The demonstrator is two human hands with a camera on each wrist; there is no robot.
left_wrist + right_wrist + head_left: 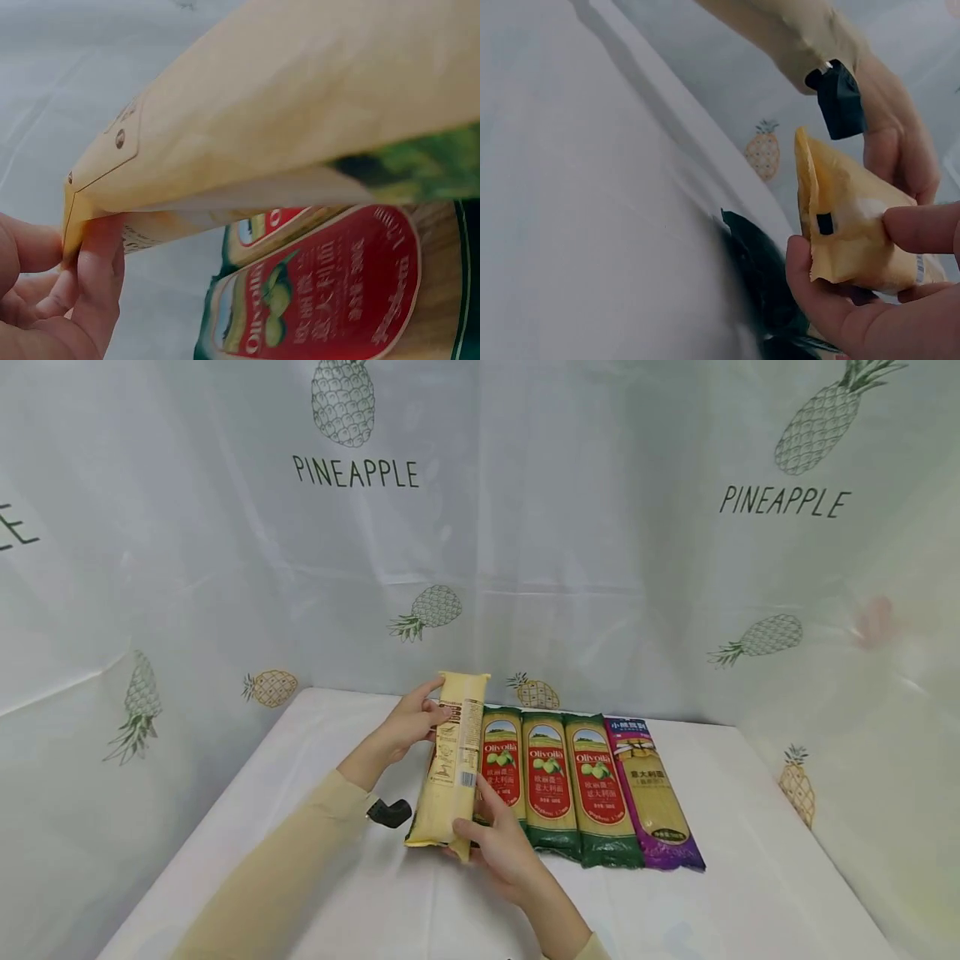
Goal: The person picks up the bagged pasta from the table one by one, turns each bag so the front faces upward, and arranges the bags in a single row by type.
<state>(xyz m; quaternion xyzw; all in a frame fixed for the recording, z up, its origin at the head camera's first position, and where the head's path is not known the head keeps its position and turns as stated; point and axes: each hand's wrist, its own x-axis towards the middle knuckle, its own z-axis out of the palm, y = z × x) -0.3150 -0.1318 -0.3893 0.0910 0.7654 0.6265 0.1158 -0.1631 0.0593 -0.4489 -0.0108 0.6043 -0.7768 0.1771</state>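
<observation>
A long pale-yellow food packet (442, 793) is held up, its printed back and barcode facing the head camera. At its upper end, my left hand (408, 718) grips the left edge; the left wrist view shows the thumb and fingers of that hand (67, 292) pinching a corner. My right hand (506, 847) holds the lower right part, and in the right wrist view its thumb lies over the packet (847, 217) with fingers underneath. Beneath the yellow packet, a dark green pack end (761, 262) shows, the rest hidden.
Several green-and-red spaghetti packs (550, 768) lie side by side on the white-covered table (315, 743), right of the held packet. A purple-edged pasta pack (656, 793) ends the row. Behind hangs a pineapple-print curtain (555, 543). A black wrist device (390, 813) sticks out from the left cuff.
</observation>
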